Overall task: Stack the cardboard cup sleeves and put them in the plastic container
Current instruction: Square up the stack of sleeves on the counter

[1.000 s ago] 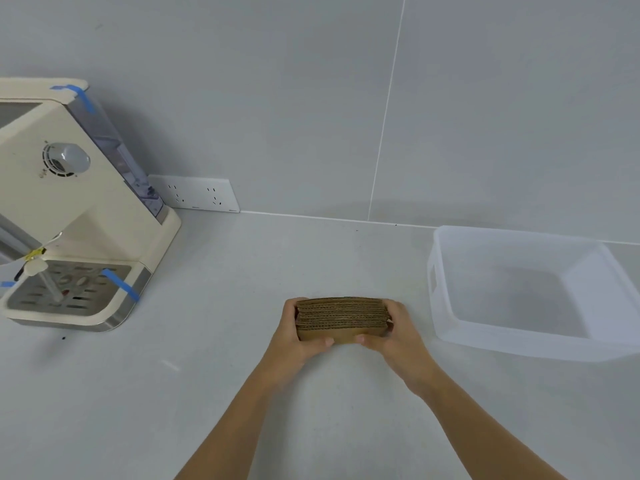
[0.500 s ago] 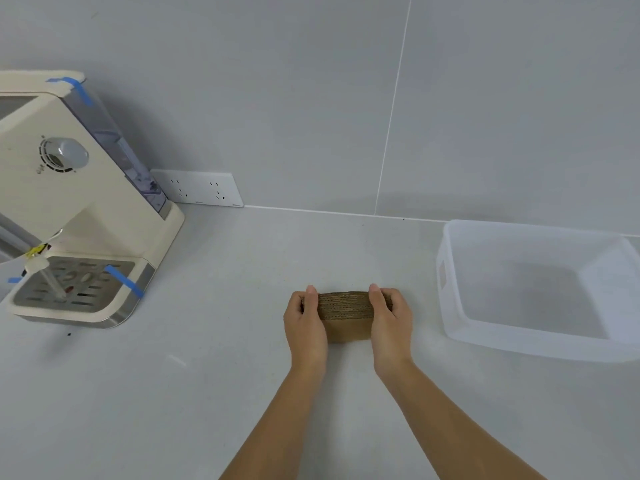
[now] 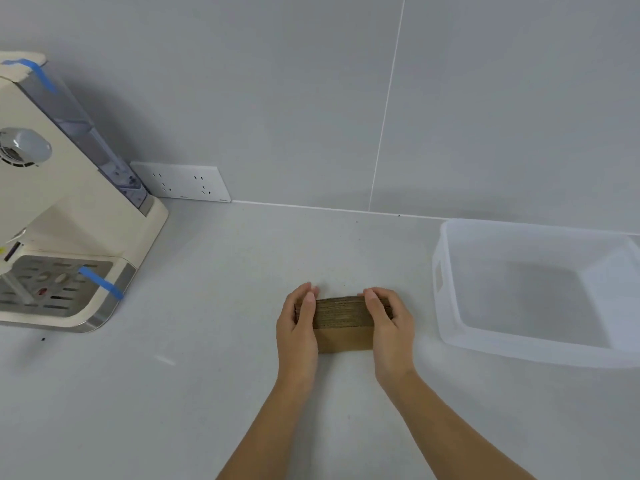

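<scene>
- The stack of cardboard cup sleeves [image 3: 343, 322] rests on the desk [image 3: 214, 393], centre of view, clamped between the two hands.
- The left hand [image 3: 298, 332] presses flat against the left end of the stack; the right hand [image 3: 391, 327] presses against the right end. Both hands are closed on the stack, fingers reaching over its far top edge.
- The plastic container [image 3: 450, 306] stands to the right of the stack, near but apart from it, open side up, with nothing visible inside.
- Handling, judged: corrugated card is light and fairly stiff on its flat face, but the stack is loose. Individual sleeves can slide or fan out if end pressure is released.
- Recommended hold, judged: keep opposed pressure on both short ends and lift the stack as one block; support from below if it bows.
- Crush risk is low; excessive squeeze may buckle the outer sleeves.
- Labels: no brand, print or writing is legible on the sleeves, the container or the cream-coloured machine [image 3: 69, 216] at left.
</scene>
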Available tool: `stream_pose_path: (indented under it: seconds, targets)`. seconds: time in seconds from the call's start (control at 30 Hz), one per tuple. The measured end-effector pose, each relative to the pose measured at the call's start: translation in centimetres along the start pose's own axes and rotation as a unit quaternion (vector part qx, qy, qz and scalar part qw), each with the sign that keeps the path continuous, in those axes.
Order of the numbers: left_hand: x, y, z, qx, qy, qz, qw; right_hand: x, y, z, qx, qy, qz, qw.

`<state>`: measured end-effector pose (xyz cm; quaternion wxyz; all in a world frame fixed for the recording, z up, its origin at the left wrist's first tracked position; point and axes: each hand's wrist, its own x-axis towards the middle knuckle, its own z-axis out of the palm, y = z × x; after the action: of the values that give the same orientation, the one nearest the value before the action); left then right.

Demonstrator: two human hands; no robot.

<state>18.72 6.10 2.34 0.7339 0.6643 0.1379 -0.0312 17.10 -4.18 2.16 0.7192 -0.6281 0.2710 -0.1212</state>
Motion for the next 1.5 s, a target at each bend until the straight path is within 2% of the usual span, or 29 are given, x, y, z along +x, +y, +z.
stream_pose_path:
  seconds: [0.1, 0.2, 0.3, 0.5, 0.73, 0.83, 0.97, 1.07, 1.17, 1.27, 1.5]
  targets:
    - [0.0, 0.7, 0.3, -0.011, 0.009, 0.015, 1.0, 0.3, -0.9, 0.2, 0.029, 0.021, -0.03, 0.999]
    - [-0.3, 0.9, 0.2, -0.018, 0.021, 0.054, 0.998, 0.1, -1.2, 0.0, 0.033, 0.004, -0.071, 0.997]
    - [-0.5, -0.2, -0.2, -0.005, 0.019, 0.056, 0.998, -0.1, 0.1, -0.3, 0.004, -0.016, -0.059, 0.998]
    - [-0.6, 0.1, 0.0, -0.011, 0.033, 0.064, 0.997, -0.5, 0.2, -0.3, 0.006, 0.005, -0.071, 0.997]
    - [-0.5, -0.8, -0.3, 0.016, 0.02, 0.023, 0.999, -0.8, 0.9, -0.5, -0.009, -0.001, -0.06, 0.998]
    - [-0.6, -0.6, -0.9, 0.05, -0.02, 0.041, 0.998, -0.8, 1.0, -0.5, -0.011, -0.001, -0.062, 0.998]
    - [-0.5, -0.5, -3.3, 0.098, -0.136, 0.069, 0.983, -0.8, 0.9, -0.6, -0.013, -0.007, -0.062, 0.998]
    - [0.3, -0.8, -6.1, 0.137, -0.219, 0.073, 0.963, -0.8, 0.9, -0.7, -0.018, -0.011, -0.062, 0.998]
    - [1.0, -0.6, -7.9, 0.191, -0.271, 0.088, 0.939, -0.7, 0.9, -0.8, -0.027, -0.014, -0.058, 0.998]
    - [1.2, -0.4, -8.2, 0.231, -0.271, 0.096, 0.929, -0.9, 0.7, -0.8, -0.035, -0.016, -0.055, 0.998]
    - [1.2, -0.9, -7.9, 0.232, -0.234, 0.104, 0.939, -1.0, 0.0, -1.2, -0.068, -0.05, -0.035, 0.996]
